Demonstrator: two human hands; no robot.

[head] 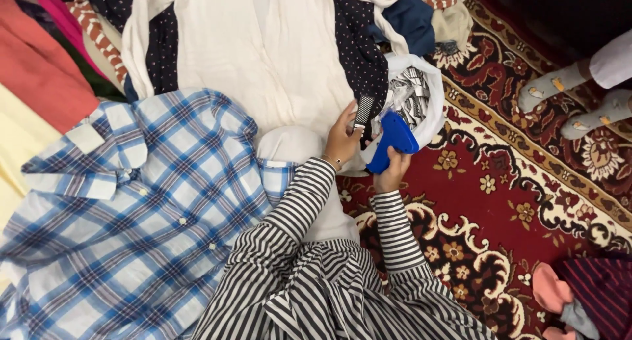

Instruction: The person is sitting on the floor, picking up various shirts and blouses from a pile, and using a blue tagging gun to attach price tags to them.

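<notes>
On a red patterned carpet (526, 182), nearest the camera, two striped sleeves (309, 202) are seen reaching forward beside a blue-and-white checked shirt (131, 215) spread flat to the left of the hands. A blue tagging gun (390, 141) is gripped in the right hand (392, 172), its nose raised toward a small striped tag (362, 111), which is pinched in the left hand (341, 139) against a dark dotted garment (359, 57). Just beyond the gun, a white bag of tags (421, 96) is laid open. Farther off, a cream garment (263, 44) is spread, and another person's socked feet (573, 100) are seen right of the bag.
</notes>
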